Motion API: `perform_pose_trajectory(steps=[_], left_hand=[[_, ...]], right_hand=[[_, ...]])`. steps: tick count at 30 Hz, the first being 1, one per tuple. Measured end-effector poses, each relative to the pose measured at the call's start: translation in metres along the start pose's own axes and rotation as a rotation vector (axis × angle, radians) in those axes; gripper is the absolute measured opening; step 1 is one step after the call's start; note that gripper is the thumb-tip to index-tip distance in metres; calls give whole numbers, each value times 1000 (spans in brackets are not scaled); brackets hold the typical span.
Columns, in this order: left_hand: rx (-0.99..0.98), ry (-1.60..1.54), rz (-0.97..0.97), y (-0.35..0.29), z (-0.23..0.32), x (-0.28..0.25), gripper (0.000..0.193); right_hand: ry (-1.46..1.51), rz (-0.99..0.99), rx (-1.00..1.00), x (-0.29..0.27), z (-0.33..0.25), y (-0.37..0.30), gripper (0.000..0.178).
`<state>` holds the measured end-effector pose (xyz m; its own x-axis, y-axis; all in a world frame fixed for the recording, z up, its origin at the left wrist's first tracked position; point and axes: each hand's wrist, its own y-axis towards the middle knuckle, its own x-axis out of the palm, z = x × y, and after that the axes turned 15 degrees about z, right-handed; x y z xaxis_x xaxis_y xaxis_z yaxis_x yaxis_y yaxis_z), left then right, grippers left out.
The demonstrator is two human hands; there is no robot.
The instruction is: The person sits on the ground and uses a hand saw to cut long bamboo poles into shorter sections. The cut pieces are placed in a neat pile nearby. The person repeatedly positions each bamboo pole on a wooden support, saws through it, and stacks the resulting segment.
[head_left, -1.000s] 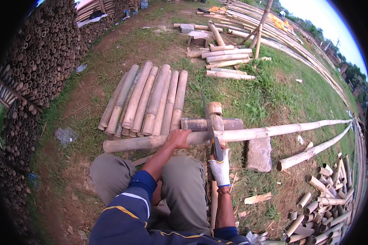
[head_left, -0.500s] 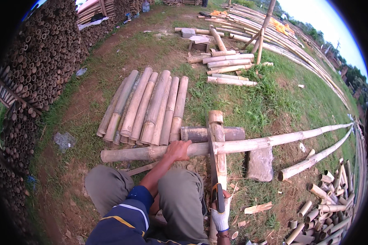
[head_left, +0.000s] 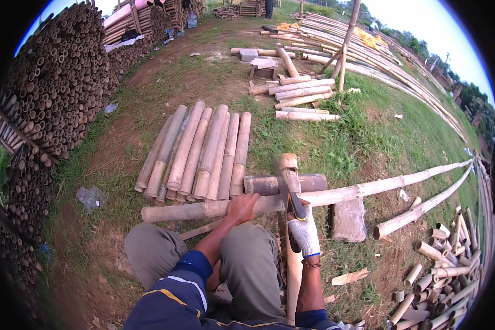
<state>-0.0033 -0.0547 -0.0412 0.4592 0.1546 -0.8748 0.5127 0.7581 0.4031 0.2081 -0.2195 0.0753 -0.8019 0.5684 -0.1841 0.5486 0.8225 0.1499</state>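
A long bamboo pole [head_left: 363,190] runs from in front of my knees far off to the right. It rests over a bamboo support [head_left: 293,275] that points away from me and near a short dark bamboo piece [head_left: 313,182]. My bare left hand [head_left: 241,209] is closed over the pole, left of the support. In a white glove, my right hand [head_left: 304,231] grips the black and orange handle of a hand saw [head_left: 284,184]. The saw's blade lies across the pole beside the support and points away from me; its cutting edge is too small to make out.
Several cut bamboo lengths [head_left: 203,148] lie side by side beyond the pole. A stone block [head_left: 349,220] sits under the pole at right. Bamboo offcuts [head_left: 440,275] are heaped at lower right. A tall bamboo stack [head_left: 60,71] stands at left; long poles [head_left: 368,63] lie far right.
My right hand has pushed the saw forward, away from me, so its handle is now close to the pole. My left hand stays on the pole. The view has shifted slightly.
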Motion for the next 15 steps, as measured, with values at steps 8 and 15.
perform_pose_trajectory(steps=[8, 15], left_hand=[[-3, -63, -80, 2, -8, -16, 61], [-41, -59, -71, 8, 8, -10, 59]], right_hand=[[-95, 44, 63, -67, 4, -164, 66], [-82, 86, 105, -97, 1, -202, 61]])
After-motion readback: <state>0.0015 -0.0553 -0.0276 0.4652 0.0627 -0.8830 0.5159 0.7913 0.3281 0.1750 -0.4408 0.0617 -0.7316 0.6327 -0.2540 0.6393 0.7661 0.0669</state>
